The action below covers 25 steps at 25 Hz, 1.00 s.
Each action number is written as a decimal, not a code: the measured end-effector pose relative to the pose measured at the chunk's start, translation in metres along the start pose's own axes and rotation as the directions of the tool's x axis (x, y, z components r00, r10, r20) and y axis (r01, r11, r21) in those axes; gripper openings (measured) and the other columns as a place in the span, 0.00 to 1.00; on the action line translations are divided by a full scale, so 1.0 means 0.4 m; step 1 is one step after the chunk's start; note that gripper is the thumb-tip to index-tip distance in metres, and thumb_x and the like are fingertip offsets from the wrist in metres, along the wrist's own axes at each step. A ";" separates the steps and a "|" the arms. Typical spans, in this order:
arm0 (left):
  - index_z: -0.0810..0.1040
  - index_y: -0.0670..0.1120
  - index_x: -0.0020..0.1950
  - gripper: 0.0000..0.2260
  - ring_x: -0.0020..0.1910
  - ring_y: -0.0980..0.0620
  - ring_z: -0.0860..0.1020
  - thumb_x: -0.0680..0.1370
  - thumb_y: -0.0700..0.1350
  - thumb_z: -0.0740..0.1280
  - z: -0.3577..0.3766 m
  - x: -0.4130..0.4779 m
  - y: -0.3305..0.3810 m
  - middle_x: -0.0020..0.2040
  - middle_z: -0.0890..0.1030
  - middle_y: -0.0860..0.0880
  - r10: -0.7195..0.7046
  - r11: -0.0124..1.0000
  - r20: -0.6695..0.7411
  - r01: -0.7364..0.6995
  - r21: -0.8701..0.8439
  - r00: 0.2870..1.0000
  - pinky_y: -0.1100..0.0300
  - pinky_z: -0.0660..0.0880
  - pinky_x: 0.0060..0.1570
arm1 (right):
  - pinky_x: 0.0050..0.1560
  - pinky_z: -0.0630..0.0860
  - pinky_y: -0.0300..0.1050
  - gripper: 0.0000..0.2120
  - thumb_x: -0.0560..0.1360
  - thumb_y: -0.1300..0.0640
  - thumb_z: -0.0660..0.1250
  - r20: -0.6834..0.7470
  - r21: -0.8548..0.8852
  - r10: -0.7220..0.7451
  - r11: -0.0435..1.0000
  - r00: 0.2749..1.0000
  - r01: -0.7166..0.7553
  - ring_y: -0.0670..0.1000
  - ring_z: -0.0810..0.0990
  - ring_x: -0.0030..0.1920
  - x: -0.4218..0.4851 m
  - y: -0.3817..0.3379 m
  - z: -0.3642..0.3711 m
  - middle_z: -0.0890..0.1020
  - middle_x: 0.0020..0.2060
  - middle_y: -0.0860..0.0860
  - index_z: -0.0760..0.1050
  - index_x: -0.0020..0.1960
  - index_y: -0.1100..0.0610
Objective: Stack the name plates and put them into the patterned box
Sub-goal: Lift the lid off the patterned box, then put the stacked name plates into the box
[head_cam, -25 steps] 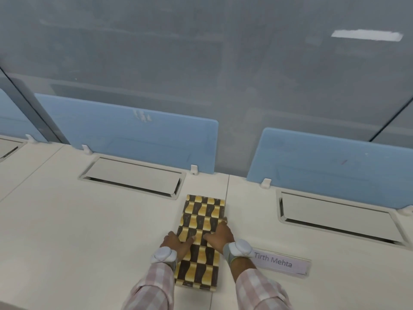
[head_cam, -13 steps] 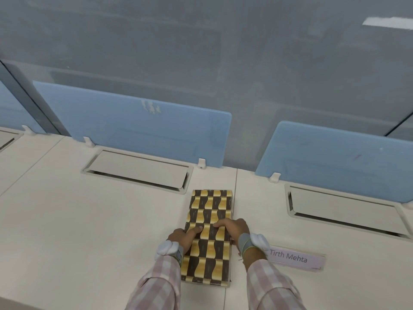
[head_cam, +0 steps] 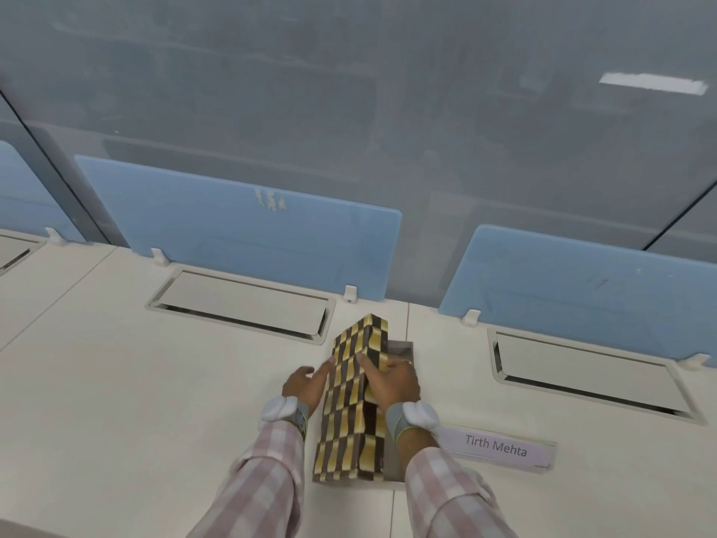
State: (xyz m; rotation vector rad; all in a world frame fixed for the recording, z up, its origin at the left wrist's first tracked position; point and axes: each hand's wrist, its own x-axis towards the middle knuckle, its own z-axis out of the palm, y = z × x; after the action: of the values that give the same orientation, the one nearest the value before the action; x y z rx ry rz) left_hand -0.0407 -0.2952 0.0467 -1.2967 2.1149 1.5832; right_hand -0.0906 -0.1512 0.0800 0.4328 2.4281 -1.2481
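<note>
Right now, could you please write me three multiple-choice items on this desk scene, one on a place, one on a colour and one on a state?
1. Where does the name plate lie?
A. right of the patterned box
B. left of the box
C. on the box

2. What colour are the desk dividers?
A. red
B. light blue
C. green

3. How is the patterned lid?
A. flat and shut
B. tilted up, right edge raised
C. lying far from the box

Answers: 1 A, it rests on the desk beside the right hand. 2 B, both panels are pale blue. 3 B, the grey box interior shows under it while the left hand steadies its left side.
</note>
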 end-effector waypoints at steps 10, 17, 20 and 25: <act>0.67 0.46 0.74 0.31 0.74 0.41 0.64 0.73 0.54 0.68 0.030 -0.038 0.067 0.75 0.65 0.44 0.375 0.876 -0.317 -0.222 0.427 0.871 0.44 0.63 0.70 | 0.53 0.79 0.41 0.05 0.68 0.55 0.70 0.152 -0.195 -0.192 0.956 0.970 0.219 0.51 0.84 0.48 0.031 0.068 -0.120 0.81 0.37 0.43 0.80 0.38 0.44; 0.71 0.47 0.70 0.27 0.73 0.45 0.65 0.72 0.52 0.69 0.353 -0.104 0.071 0.74 0.67 0.45 0.596 0.573 0.209 -0.594 0.565 0.775 0.54 0.63 0.72 | 0.66 0.67 0.54 0.21 0.67 0.56 0.70 0.106 -0.644 -0.038 0.759 0.994 0.098 0.50 0.72 0.65 0.149 0.329 -0.391 0.76 0.60 0.46 0.75 0.58 0.44; 0.68 0.45 0.72 0.28 0.71 0.45 0.68 0.73 0.48 0.70 0.490 -0.127 0.060 0.72 0.68 0.45 0.391 0.396 0.539 -0.664 0.634 0.747 0.52 0.58 0.76 | 0.66 0.65 0.60 0.27 0.70 0.57 0.68 0.268 -0.872 -0.017 0.420 0.963 0.250 0.53 0.69 0.68 0.185 0.407 -0.446 0.71 0.65 0.51 0.67 0.68 0.48; 0.71 0.40 0.65 0.24 0.61 0.43 0.76 0.71 0.41 0.71 0.625 -0.146 0.046 0.61 0.77 0.42 0.263 0.021 0.634 -0.661 0.750 0.727 0.49 0.58 0.74 | 0.66 0.65 0.58 0.30 0.69 0.60 0.70 0.384 -0.862 -0.043 0.341 0.922 0.375 0.55 0.74 0.65 0.261 0.462 -0.495 0.74 0.64 0.52 0.67 0.69 0.51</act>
State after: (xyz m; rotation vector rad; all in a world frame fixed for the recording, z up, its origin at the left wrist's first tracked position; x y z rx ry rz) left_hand -0.1014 -0.0508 -0.0071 0.2149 2.5693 0.0967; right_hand -0.1402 0.1254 0.0075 -0.4197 2.4728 0.2071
